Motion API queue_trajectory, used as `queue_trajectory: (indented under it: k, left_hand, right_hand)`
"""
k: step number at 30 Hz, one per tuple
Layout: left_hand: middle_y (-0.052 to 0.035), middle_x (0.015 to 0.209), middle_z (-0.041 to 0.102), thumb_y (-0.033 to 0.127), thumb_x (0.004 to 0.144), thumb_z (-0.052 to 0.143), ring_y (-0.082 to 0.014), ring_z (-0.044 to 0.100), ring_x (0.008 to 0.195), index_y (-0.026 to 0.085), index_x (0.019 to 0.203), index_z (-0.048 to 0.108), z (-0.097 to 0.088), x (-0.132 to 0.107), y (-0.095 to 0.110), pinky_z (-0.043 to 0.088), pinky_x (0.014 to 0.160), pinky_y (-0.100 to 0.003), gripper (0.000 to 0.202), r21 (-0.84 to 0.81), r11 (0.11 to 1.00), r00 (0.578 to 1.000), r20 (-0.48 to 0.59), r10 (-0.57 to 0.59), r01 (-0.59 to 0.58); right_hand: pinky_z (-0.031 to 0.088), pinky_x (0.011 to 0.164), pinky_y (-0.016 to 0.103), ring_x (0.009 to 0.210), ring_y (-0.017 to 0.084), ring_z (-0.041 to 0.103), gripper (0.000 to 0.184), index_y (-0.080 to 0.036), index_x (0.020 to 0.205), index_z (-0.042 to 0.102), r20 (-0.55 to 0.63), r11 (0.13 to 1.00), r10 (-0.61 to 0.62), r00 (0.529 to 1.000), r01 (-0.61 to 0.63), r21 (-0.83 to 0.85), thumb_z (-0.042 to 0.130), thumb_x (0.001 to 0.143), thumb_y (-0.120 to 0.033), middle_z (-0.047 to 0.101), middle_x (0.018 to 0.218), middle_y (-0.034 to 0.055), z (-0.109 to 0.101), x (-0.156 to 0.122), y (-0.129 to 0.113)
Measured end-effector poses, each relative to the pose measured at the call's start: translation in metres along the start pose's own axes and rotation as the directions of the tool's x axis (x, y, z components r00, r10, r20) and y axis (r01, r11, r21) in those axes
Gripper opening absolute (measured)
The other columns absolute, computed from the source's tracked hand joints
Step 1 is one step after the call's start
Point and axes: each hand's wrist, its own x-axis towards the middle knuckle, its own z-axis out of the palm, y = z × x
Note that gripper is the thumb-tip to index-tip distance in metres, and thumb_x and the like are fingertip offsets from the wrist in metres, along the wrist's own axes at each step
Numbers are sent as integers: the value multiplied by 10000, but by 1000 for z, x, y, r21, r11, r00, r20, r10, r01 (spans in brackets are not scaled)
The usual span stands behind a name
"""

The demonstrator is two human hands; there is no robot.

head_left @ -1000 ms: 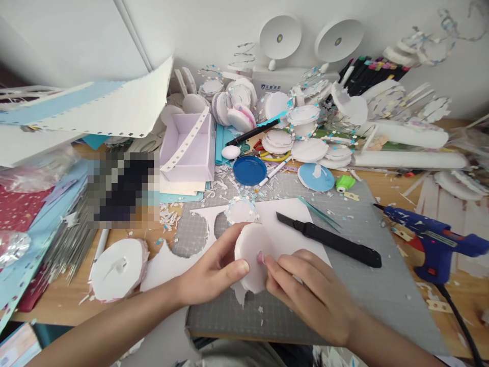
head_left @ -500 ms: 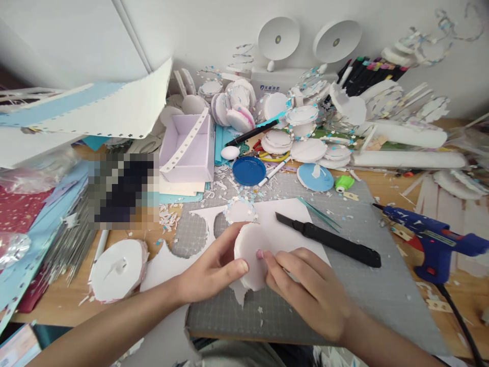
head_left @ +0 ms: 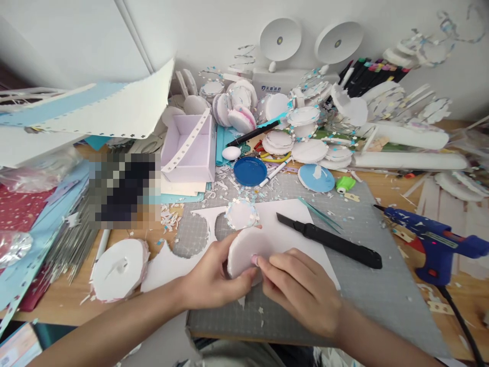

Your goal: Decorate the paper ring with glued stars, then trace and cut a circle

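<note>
A round white foam disc (head_left: 240, 255) is held tilted above the desk in my left hand (head_left: 212, 275), its thumb on the near face and its fingers behind. The fingertips of my right hand (head_left: 301, 288) are pinched at the middle of that face, closed on a small pink piece (head_left: 254, 260) whose kind I cannot make out. Just beyond lies a white disc edged with small flowers (head_left: 242, 213). To the right, a black utility knife (head_left: 332, 240) rests with its blade out on a white sheet (head_left: 282, 211), beside teal tweezers (head_left: 319, 214).
The grey cutting mat (head_left: 382, 306) carries paper scraps. At the right lies a blue glue gun (head_left: 435, 242) with its cord. A thick white disc (head_left: 120, 270) sits at left. Behind stand a lilac box (head_left: 189, 168), a blue lid (head_left: 250, 171) and heaped white discs (head_left: 301, 116).
The foam disc has shifted slightly left and turned its face more toward me. Both hands have moved a little with it, my right fingertips staying at its middle.
</note>
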Motion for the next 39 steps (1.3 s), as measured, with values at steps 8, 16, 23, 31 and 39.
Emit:
queue_trajectory:
  k: [8,16,23,31,39]
  left_hand:
    - [-39,867,656,210,802,586,-140,584,708,122,1225,509,0,1,4,506,642,-212,439,42,999,1000,-13,4,-3]
    - [-36,862,680,217,787,588,-146,608,713,126,1143,571,1,2,6,521,646,-210,367,117,993,1000,-25,-8,11]
    - [-59,997,699,165,752,596,-192,646,859,131,1232,519,1,3,4,533,771,-254,488,77,997,999,-51,-18,22]
    - [-34,867,668,216,788,596,-154,604,718,141,1155,552,1,1,5,518,657,-236,377,16,999,998,-37,-48,48]
    - [-46,902,663,249,827,587,-163,602,752,141,1118,561,-3,0,2,512,668,-234,311,-5,1000,1000,-5,-19,19]
  right_hand:
    - [516,596,309,669,159,576,273,-86,1083,600,-14,995,67,998,-66,78,594,815,-32,665,779,66,2,2,-3]
    - [518,681,297,710,150,583,192,-107,956,615,-27,956,194,981,-183,229,589,797,-2,629,770,61,4,2,-7]
    - [526,654,265,732,136,583,249,-160,1013,605,-25,908,260,965,-235,348,559,818,-12,627,791,38,6,1,-6]
    - [547,714,291,830,162,617,301,-146,1086,596,-8,912,222,975,-205,355,555,809,-34,653,911,76,-7,10,1]
    - [556,743,279,822,145,622,299,-114,1144,598,25,963,76,997,-80,258,559,856,-44,666,891,74,-8,9,5]
